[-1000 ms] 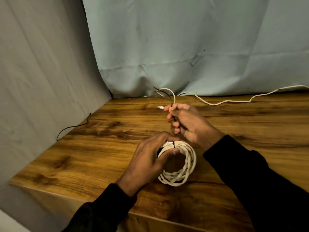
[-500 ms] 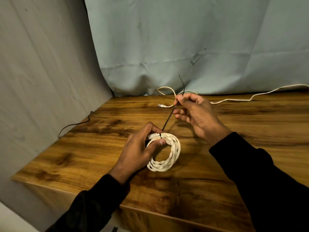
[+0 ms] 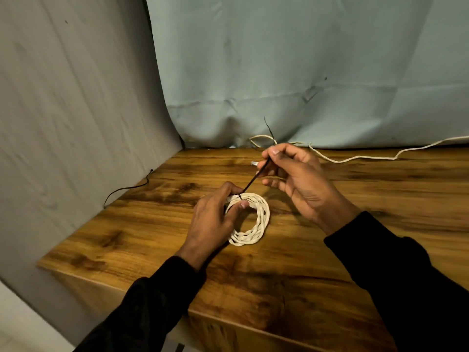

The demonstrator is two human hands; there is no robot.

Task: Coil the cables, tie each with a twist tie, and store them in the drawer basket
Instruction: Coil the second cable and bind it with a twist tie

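Observation:
A white cable wound into a coil (image 3: pixel 256 227) rests on the wooden table (image 3: pixel 330 250). My left hand (image 3: pixel 213 222) grips the coil at its top left, thumb over the strands. A thin black twist tie (image 3: pixel 255 177) runs from the coil's top up to my right hand (image 3: pixel 297 179), which pinches it between thumb and fingers; its free end sticks up past the fingers. A second white cable (image 3: pixel 355 157) lies loose along the table's back edge, its plug end (image 3: pixel 254 163) behind my right hand.
Another black twist tie (image 3: pixel 127 188) lies at the table's left edge against the grey cloth. Pale blue cloth hangs behind the table. The table's front edge runs below my arms.
My right hand has pulled the twist tie up and away from the coil, drawing it taut. The left hand and coil have shifted slightly left on the table.

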